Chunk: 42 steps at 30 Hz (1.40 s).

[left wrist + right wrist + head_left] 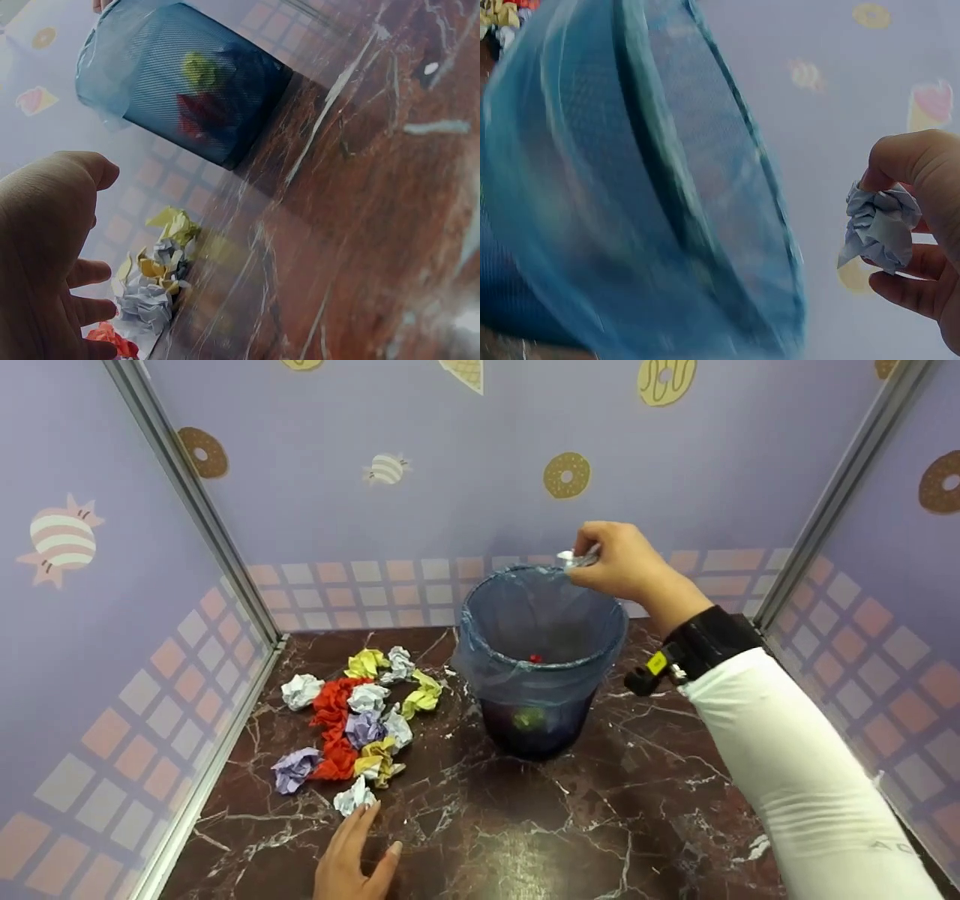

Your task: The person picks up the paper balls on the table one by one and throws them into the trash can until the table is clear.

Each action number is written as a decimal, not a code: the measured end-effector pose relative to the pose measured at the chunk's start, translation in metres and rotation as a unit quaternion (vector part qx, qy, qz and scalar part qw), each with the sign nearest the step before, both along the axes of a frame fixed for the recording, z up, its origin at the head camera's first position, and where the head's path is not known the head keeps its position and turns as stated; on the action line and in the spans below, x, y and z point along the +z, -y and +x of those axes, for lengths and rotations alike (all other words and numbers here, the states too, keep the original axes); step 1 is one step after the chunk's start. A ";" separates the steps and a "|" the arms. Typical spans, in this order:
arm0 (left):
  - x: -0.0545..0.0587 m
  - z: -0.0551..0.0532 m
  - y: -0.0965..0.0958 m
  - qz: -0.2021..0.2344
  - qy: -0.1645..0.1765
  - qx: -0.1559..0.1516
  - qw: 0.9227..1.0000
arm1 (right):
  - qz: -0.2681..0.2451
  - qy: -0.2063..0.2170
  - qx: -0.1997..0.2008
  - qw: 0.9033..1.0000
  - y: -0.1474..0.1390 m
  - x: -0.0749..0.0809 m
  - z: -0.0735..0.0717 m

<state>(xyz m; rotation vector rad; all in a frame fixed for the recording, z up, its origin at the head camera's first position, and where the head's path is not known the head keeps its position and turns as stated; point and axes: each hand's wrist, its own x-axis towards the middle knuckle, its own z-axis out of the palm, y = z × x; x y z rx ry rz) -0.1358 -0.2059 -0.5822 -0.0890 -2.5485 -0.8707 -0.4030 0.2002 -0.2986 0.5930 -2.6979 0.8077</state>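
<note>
Above the right back rim of a mesh wastebasket (536,739), my right hand (626,559) pinches a crumpled white paper ball (881,227) between thumb and fingers. A translucent blue bag (487,679) lines the basket and folds over its rim. Through the mesh, yellow (199,71) and red paper (199,112) show inside. My left hand (352,855) is low over the table with its fingers extended, holding nothing. Its fingertips reach a white paper ball (354,796); whether they touch it I cannot tell.
Left of the basket lies a cluster of crumpled papers, among them red (330,705), purple (296,769) and yellow balls (422,694). Patterned lilac panels (465,510) enclose the dark marbled table (480,840) at the back and both sides.
</note>
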 end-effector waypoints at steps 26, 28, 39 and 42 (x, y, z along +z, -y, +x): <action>-0.004 0.002 0.001 -0.001 -0.018 0.025 1.000 | 0.010 0.030 0.084 0.996 0.055 -0.014 0.006; -0.003 0.003 0.001 0.000 -0.011 0.025 1.000 | 0.008 0.030 0.084 0.996 0.055 -0.014 0.006; -0.003 0.004 0.001 0.001 -0.008 0.022 1.000 | 0.068 0.065 0.099 0.991 0.052 -0.016 0.009; -0.003 0.004 0.001 0.002 -0.003 0.021 1.000 | 0.077 0.069 0.104 0.989 0.052 -0.018 0.012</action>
